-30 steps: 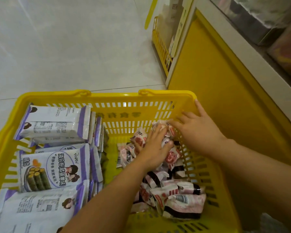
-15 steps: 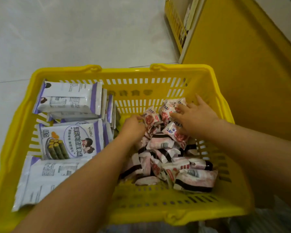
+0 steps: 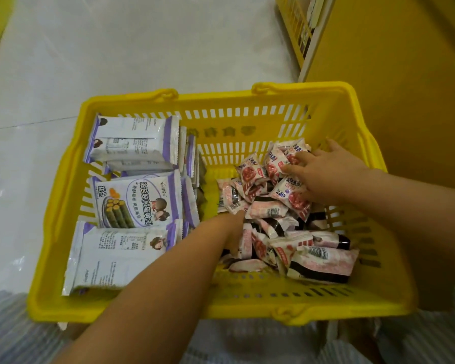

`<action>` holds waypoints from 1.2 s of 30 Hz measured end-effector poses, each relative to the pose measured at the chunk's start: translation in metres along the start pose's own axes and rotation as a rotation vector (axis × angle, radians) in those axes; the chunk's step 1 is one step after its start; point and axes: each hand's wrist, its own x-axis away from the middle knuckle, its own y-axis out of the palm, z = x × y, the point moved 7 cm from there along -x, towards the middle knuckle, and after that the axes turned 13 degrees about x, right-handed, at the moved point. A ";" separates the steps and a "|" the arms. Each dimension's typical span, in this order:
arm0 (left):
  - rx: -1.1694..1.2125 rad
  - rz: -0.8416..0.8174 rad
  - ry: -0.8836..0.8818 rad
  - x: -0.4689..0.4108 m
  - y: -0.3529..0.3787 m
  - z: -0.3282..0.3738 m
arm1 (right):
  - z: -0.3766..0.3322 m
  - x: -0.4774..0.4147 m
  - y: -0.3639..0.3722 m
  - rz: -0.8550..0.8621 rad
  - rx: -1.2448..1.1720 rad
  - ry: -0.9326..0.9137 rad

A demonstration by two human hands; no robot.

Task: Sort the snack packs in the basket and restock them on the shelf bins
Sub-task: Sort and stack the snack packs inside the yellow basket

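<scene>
Head view, looking down: a heap of small pink snack packs (image 3: 269,212) fills the right half of a yellow basket (image 3: 221,99), and larger purple-and-white packs (image 3: 139,200) lie stacked flat in its left half. The left hand (image 3: 230,227) is pushed into the near left edge of the pink heap, its fingers buried so their state cannot be told, while the right hand (image 3: 329,172) rests on the far packs with fingers (image 3: 290,168) spread and released over them. Pale tiled floor (image 3: 142,48) lies beyond the basket, a yellow shelf unit (image 3: 405,74) stands to its right, and striped clothing (image 3: 11,334) shows nearest.
</scene>
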 end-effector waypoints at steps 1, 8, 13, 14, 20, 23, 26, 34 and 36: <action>-0.004 -0.002 0.010 -0.001 0.000 0.001 | 0.000 -0.001 0.000 -0.001 -0.004 0.000; -0.156 -0.066 -0.047 0.000 0.003 -0.006 | 0.001 -0.001 0.001 0.010 0.000 0.001; -0.151 -0.042 -0.034 -0.004 0.004 -0.008 | 0.000 -0.001 0.001 -0.013 -0.003 -0.004; -0.144 -0.040 -0.035 -0.005 0.004 -0.009 | 0.000 -0.001 0.001 -0.016 -0.003 -0.004; -0.082 -0.011 0.010 -0.005 0.004 -0.010 | 0.000 -0.001 0.001 -0.016 -0.005 -0.003; -0.084 -0.009 0.006 -0.005 0.003 -0.011 | 0.000 -0.002 0.001 -0.015 -0.004 -0.002; -0.048 -0.003 0.018 -0.004 0.002 -0.009 | 0.001 -0.003 0.001 -0.020 -0.009 -0.003; 0.093 0.097 0.060 -0.001 -0.004 -0.008 | 0.000 -0.004 0.002 -0.015 -0.015 -0.006; 0.137 0.109 0.063 -0.001 -0.008 -0.006 | 0.000 -0.005 0.002 -0.001 -0.005 0.001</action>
